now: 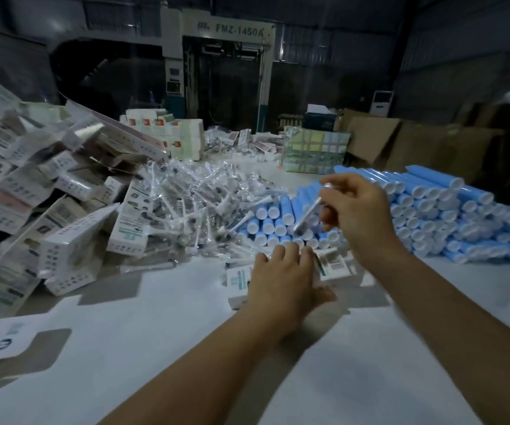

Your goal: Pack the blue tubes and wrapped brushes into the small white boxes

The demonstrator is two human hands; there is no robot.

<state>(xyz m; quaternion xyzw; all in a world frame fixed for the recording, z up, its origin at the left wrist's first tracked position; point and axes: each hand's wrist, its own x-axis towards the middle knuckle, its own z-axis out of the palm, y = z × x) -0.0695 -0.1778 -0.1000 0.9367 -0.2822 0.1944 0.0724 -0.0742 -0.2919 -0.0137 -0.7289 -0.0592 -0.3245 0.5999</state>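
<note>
Indoors, cluttered white table [155, 348], dim warehouse.

A grey machine [226, 72] marked "FMZ-1450A" stands at the back of the dim hall. Just right of it sits a dark carton [319, 119], and beyond that a white floor unit [381, 102]. Brown cardboard [400, 145] leans lower right of the machine. A strapped bundle [315, 153] rests on the table [155, 348] in front of the machine.
</note>
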